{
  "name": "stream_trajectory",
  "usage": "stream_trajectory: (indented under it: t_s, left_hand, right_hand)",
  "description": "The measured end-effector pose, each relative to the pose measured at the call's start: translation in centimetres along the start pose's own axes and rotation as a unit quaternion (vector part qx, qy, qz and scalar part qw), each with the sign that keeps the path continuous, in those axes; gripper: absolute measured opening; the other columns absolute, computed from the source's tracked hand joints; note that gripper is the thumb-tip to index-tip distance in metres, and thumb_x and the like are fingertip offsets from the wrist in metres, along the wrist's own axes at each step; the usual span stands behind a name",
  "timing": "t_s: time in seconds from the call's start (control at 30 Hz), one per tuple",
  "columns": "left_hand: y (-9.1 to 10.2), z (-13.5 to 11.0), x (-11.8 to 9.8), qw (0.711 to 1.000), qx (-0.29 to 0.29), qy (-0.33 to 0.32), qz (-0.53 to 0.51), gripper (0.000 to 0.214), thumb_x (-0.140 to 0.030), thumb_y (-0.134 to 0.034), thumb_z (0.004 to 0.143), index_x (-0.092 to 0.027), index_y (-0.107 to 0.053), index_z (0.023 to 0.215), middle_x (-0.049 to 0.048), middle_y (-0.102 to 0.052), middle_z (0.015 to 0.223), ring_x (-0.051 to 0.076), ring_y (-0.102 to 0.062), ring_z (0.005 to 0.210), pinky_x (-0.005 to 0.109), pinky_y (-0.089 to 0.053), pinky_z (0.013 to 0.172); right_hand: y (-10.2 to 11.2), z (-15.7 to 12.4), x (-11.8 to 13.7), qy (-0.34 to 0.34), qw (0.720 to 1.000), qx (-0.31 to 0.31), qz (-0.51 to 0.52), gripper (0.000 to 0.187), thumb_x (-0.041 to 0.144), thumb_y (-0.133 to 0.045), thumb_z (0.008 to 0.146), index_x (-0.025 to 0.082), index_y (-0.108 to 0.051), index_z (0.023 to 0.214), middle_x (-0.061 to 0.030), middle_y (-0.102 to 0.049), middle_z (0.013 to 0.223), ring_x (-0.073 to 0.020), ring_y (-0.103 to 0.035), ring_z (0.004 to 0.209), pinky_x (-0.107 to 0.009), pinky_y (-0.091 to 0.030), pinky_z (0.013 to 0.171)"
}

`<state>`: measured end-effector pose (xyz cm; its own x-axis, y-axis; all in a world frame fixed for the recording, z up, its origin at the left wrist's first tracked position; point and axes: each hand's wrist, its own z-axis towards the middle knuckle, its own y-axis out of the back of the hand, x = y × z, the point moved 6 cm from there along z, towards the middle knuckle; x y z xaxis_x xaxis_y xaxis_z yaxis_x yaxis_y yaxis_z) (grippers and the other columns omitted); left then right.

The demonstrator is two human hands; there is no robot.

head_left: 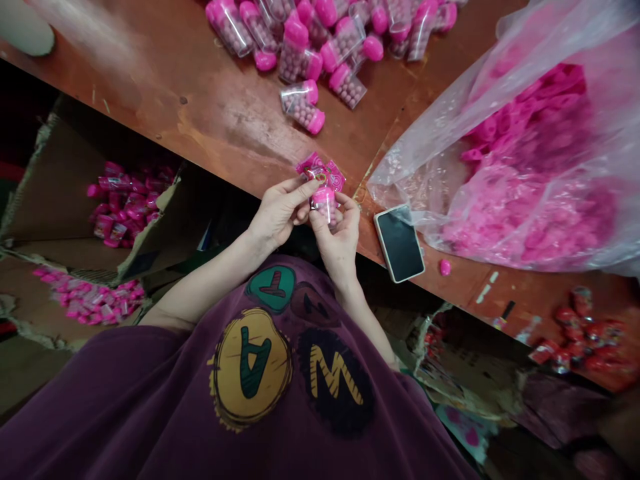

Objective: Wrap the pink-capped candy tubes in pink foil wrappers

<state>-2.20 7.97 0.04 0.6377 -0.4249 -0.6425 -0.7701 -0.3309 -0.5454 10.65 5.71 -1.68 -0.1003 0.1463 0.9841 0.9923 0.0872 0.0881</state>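
Close to the table edge, my right hand [337, 243] grips a small clear candy jar [326, 208] with a pink lid and pink balls inside. Its thumb presses on the jar's side and the fingers curl behind. My left hand [281, 212] is closed at the lid end, thumb stretched over a shiny pink printed wrapper [334, 177]. A thin yellowish loop [320, 178] shows by the thumb tip. My left fingertips are partly hidden below the thumb. Beyond the hands, two similar jars [304, 110] lie on the brown table [200, 127].
A heap of pink-lidded jars [345, 40] lies at the far side. On the right are a clear plastic bag [430, 153] of pink pieces, a phone [400, 243], a pink cap [445, 267] and red wrapped items [585, 333]. Cardboard boxes [55, 180] with pink jars stand lower left.
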Motion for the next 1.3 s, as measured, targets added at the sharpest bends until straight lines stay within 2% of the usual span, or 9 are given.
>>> stream_trajectory:
  t_s: [0.13,0.37,0.47,0.63,0.8,0.9,1.0,1.1,1.3]
  left_hand:
    - [-0.3,-0.2,0.3,0.999,0.017,0.026,-0.011,0.035,-0.032,-0.086,0.094,-0.016,-0.062,0.075,-0.0095,-0.046,0.051,0.000,-0.034,0.039,0.016,-0.025,0.041]
    - [-0.2,-0.4,0.9,0.998,0.025,0.050,0.011,0.045,-0.041,-0.090,0.089,-0.015,-0.058,0.070,-0.0088,-0.049,0.051,-0.001,-0.032,0.037,0.016,-0.021,0.039]
    - [0.0,-0.3,1.0,0.997,0.037,0.065,0.010,0.046,-0.043,-0.090,0.089,-0.015,-0.058,0.072,-0.0097,-0.047,0.051,-0.001,-0.030,0.036,0.016,-0.020,0.039]
    - [0.0,-0.2,1.0,0.995,0.061,0.079,0.011,0.046,-0.049,-0.084,0.093,-0.015,-0.060,0.074,-0.0095,-0.045,0.049,0.000,-0.032,0.036,0.016,-0.023,0.040]
    - [0.2,-0.2,1.3,0.994,0.075,0.084,0.004,0.038,-0.038,-0.084,0.095,-0.013,-0.063,0.076,-0.0065,-0.055,0.055,-0.002,-0.032,0.036,0.016,-0.020,0.040]
    - [0.5,-0.4,1.9,0.994,0.064,0.086,0.020,0.039,-0.038,-0.082,0.096,-0.013,-0.063,0.074,-0.0054,-0.055,0.054,0.000,-0.035,0.037,0.018,-0.020,0.040]
    - [0.6,-0.8,2.1,0.995,0.040,0.078,0.055,0.039,-0.039,-0.081,0.097,-0.013,-0.064,0.074,-0.0039,-0.056,0.052,0.001,-0.036,0.037,0.019,-0.019,0.041]
    - [0.8,-1.1,1.6,0.994,0.018,0.064,0.085,0.037,-0.036,-0.084,0.095,-0.013,-0.064,0.074,-0.0047,-0.055,0.050,0.001,-0.035,0.037,0.020,-0.018,0.041]
    - [0.5,-0.6,0.6,0.995,0.044,0.079,0.048,0.041,-0.036,-0.075,0.102,-0.014,-0.060,0.071,-0.0074,-0.047,0.048,0.000,-0.028,0.035,0.017,-0.018,0.039]
  right_hand:
    - [0.4,-0.5,0.9,0.048,0.995,-0.042,-0.074,0.066,0.061,-0.075,0.093,0.026,-0.047,0.142,-0.0023,-0.070,0.101,-0.0177,-0.072,0.084,-0.037,-0.064,0.081]
    - [0.6,-0.4,1.6,0.098,0.971,0.001,-0.219,0.063,0.063,-0.064,0.098,0.028,-0.046,0.148,-0.0137,-0.064,0.142,-0.0292,-0.072,0.113,-0.053,-0.064,0.099]
    - [0.2,-0.5,1.5,0.087,0.988,0.044,-0.117,0.061,0.062,-0.061,0.101,0.031,-0.045,0.151,-0.0086,-0.068,0.123,-0.0231,-0.072,0.099,-0.046,-0.066,0.092]
    - [-0.9,-1.0,0.3,-0.025,0.990,0.126,0.059,0.063,0.059,-0.055,0.106,0.040,-0.031,0.161,0.0011,-0.059,0.093,-0.0125,-0.053,0.058,-0.031,-0.058,0.056]
    - [-0.2,-0.8,0.6,0.050,0.995,0.082,-0.006,0.068,0.057,-0.061,0.103,0.034,-0.035,0.161,-0.0105,-0.062,0.135,-0.0231,-0.071,0.109,-0.047,-0.065,0.100]
    - [-0.6,-0.8,0.2,-0.017,0.992,0.110,0.059,0.068,0.058,-0.060,0.104,0.038,-0.031,0.162,-0.0052,-0.066,0.113,-0.0151,-0.065,0.075,-0.033,-0.064,0.065]
    - [-1.1,-1.1,0.2,-0.096,0.972,0.142,0.159,0.069,0.058,-0.062,0.103,0.044,-0.027,0.161,0.0059,-0.056,0.084,-0.0058,-0.034,0.045,-0.020,-0.036,0.038]
    - [-1.2,-1.3,0.6,-0.112,0.964,0.142,0.197,0.070,0.056,-0.067,0.101,0.044,-0.029,0.159,0.0087,-0.053,0.080,-0.0027,-0.022,0.041,-0.019,-0.023,0.035]
    - [-1.2,-1.6,0.5,-0.121,0.956,0.156,0.215,0.068,0.055,-0.066,0.102,0.043,-0.029,0.158,0.0081,-0.056,0.083,-0.0015,-0.022,0.041,-0.018,-0.021,0.035]
